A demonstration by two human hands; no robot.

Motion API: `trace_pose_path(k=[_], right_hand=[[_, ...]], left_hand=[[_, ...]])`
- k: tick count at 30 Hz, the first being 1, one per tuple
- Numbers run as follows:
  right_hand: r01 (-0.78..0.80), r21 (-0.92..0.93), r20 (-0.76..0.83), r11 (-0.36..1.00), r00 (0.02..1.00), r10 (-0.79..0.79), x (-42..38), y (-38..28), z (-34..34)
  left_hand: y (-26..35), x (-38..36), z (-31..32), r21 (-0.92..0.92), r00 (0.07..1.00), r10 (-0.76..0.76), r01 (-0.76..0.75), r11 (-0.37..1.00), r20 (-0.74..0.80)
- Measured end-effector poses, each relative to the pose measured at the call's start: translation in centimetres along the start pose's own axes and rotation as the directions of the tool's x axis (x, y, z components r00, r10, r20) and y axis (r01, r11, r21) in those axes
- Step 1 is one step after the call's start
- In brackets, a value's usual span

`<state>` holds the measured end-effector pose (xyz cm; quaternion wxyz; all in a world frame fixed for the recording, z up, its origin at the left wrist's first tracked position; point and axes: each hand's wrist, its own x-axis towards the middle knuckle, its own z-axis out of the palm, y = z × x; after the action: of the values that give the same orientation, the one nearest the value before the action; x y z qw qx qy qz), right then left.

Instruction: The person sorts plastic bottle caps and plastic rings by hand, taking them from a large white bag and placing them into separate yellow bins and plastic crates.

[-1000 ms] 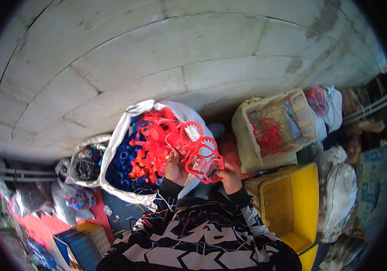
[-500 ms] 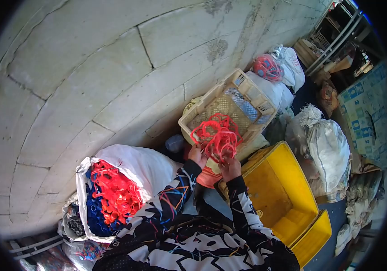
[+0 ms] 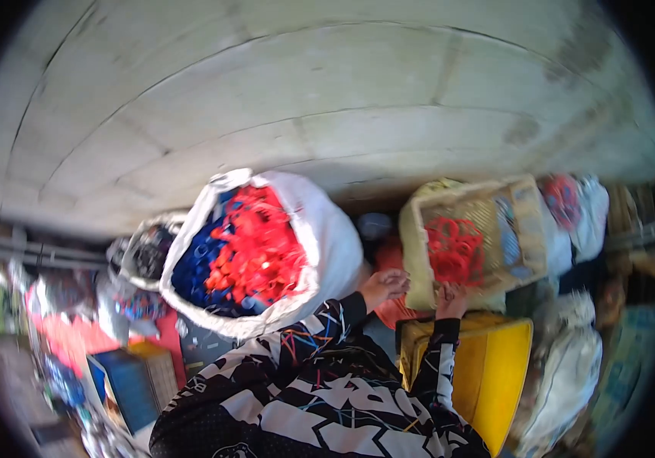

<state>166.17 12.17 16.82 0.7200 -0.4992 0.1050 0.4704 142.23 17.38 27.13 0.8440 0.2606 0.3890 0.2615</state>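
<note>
Compared with the previous frame, the red rings point(image 3: 453, 250) are no longer held up between the hands — they lie inside the basket point(image 3: 522, 200) at 2 o'clock. The left hand point(image 3: 383, 288) hovers at the basket's near-left corner, grip released, fingers loosely curled and empty. The right hand point(image 3: 451, 296) touches the basket's near rim; whether its grip is clenched cannot be told. The view has swung back left: the white sack point(image 3: 335, 229) of red and blue parts sits at 10 o'clock. A yellow bin point(image 3: 495, 366) stands at 4 o'clock. Concrete wall point(image 3: 327, 91) behind — cluttered floor with bags all around.
</note>
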Motion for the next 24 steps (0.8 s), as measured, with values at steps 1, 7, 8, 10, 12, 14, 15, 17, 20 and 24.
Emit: trace_pose_path(k=[1, 7, 8, 10, 12, 14, 15, 17, 20, 24], right_hand=[[0.008, -0.014, -0.025, 1.000, 1.000, -0.008, -1.1, 0.4, 1.4], [0.253, -0.406, 0.360, 0.878, 0.928, -0.101, -11.7, 5.9, 13.9], [0.322, -0.453, 0.433, 0.831, 0.895, -0.111, -13.4, 7.1, 15.9], [0.563, -0.445, 0.702, 0.696, 0.702, -0.119, -15.8, 9.7, 18.7], [0.727, -0.386, 0.861, 0.568, 0.505, -0.062, -18.6, 12.0, 21.0], [0.905, -0.285, 0.958, 0.318, 0.282, 0.056, -23.0, 13.2, 23.4], [0.934, -0.203, 0.979, 0.294, 0.193, 0.062, -25.7, 14.2, 24.8], [0.898, -0.220, 0.962, 0.381, 0.134, 0.238, -28.3, 17.4, 24.6], [0.940, -0.107, 0.860, 0.324, -0.076, 0.505, -30.8, 21.1, 22.9], [0.994, -0.057, 0.750, 0.091, -0.018, 0.661, -31.2, 24.1, 19.6]], left_hand=[[1.3, -2.6, -0.3, -0.011, 0.998, 0.058, -0.058, 0.998, -0.002], [4.8, -14.9, -6.0, 0.259, 0.875, 0.461, -0.416, 0.872, -0.147], [5.1, -16.9, -7.3, 0.309, 0.842, 0.509, -0.443, 0.842, -0.179], [4.7, -19.9, -10.3, 0.552, 0.676, 0.647, -0.408, 0.727, -0.353], [5.0, -23.1, -13.3, 0.806, 0.551, 0.738, -0.183, 0.563, -0.390], [3.6, -24.8, -17.0, 0.878, 0.520, 0.733, 0.076, 0.473, -0.439], [2.8, -25.6, -18.6, 0.883, 0.502, 0.741, 0.110, 0.456, -0.446], [2.0, -27.3, -20.3, 0.894, 0.513, 0.733, 0.220, 0.390, -0.446], [1.2, -29.0, -21.2, 0.851, 0.647, 0.559, 0.331, 0.407, -0.519], [0.3, -29.4, -22.0, 0.849, 0.755, 0.397, 0.420, 0.319, -0.522]])
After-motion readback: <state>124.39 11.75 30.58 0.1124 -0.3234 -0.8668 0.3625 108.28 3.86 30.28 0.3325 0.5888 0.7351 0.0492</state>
